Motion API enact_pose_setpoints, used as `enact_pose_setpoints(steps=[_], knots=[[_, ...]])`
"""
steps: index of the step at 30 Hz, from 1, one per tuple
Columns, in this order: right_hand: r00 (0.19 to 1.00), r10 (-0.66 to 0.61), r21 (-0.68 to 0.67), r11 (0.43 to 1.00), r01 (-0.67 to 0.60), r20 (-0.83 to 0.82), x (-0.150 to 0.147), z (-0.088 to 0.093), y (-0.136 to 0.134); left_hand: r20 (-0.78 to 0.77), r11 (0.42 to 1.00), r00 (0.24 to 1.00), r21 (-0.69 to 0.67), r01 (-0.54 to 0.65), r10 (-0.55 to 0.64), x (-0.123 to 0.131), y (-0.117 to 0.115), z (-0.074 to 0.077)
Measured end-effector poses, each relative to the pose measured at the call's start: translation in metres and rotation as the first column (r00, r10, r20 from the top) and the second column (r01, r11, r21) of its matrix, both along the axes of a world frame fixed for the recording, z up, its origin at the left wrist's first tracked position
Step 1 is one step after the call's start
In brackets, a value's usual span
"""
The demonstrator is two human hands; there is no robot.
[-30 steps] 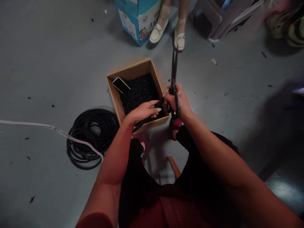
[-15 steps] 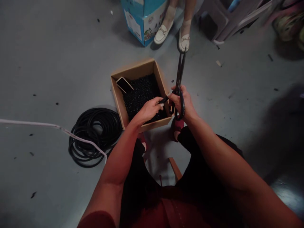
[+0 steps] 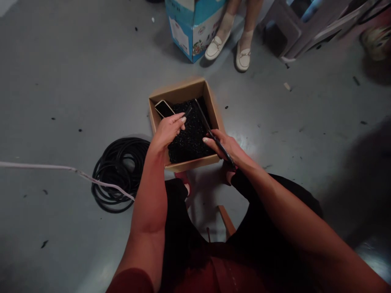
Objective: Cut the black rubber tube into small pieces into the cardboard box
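The person sits over a cardboard box (image 3: 193,163) on the floor, its near edge just in front of their feet, and both hands are above it. The left hand (image 3: 166,132) hangs over the box's left half with its fingers (image 3: 180,120) extended and loosely parted, clenching nothing that can be seen. A short black offcut (image 3: 188,110) lies just beyond the fingertips (whether they touch it is hard to tell). The right hand (image 3: 221,146) grasps long black scissors (image 3: 210,132), fingers curled around them, the blades closed and angled up across the box with their tips over its far side. The box is filled with small black rubber pieces (image 3: 189,136), and a smartphone (image 3: 164,108) lies on them in the far left corner, just beyond the left hand.

A coil of black rubber tubing (image 3: 117,175) sits on the grey floor beside the box's left side, with a white cable (image 3: 61,167) running across it. Further ahead stand a blue-and-white carton (image 3: 194,30), a co-worker's feet in cream loafers (image 3: 215,48), and a grey plastic stool (image 3: 284,28).
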State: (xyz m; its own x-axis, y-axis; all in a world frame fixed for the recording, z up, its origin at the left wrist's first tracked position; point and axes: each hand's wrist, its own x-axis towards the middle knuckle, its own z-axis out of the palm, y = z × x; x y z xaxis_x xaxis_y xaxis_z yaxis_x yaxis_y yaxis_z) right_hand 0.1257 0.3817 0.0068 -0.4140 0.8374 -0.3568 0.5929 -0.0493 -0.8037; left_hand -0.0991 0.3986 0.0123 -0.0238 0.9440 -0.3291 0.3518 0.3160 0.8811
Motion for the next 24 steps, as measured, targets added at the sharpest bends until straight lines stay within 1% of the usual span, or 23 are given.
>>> enact_pose_setpoints(steps=[2, 5, 11, 18, 24], knots=[[0.998, 0.034, 0.010, 0.999, -0.034, 0.060, -0.002, -0.001, -0.001, 0.008, 1.000, 1.000, -0.019, 0.017, -0.017, -0.001, -0.001, 0.003], [0.992, 0.050, 0.007, 0.999, -0.051, 0.112, -0.004, -0.004, -0.001, 0.021, 0.997, 0.998, -0.043, 0.061, -0.061, 0.000, -0.002, 0.006], [0.987, 0.088, 0.066, 0.993, -0.098, 0.134, -0.006, -0.010, 0.002, 0.030, 0.992, 0.994, -0.067, 0.111, -0.110, 0.005, -0.002, 0.003], [0.994, 0.069, 0.060, 0.995, -0.075, 0.087, -0.007, -0.012, 0.001, 0.012, 0.984, 0.988, -0.089, 0.152, -0.152, 0.007, -0.002, 0.006], [0.988, 0.081, 0.070, 0.993, -0.091, 0.129, -0.007, -0.015, 0.001, -0.013, 0.978, 0.982, -0.098, 0.186, -0.188, 0.009, -0.004, 0.007]])
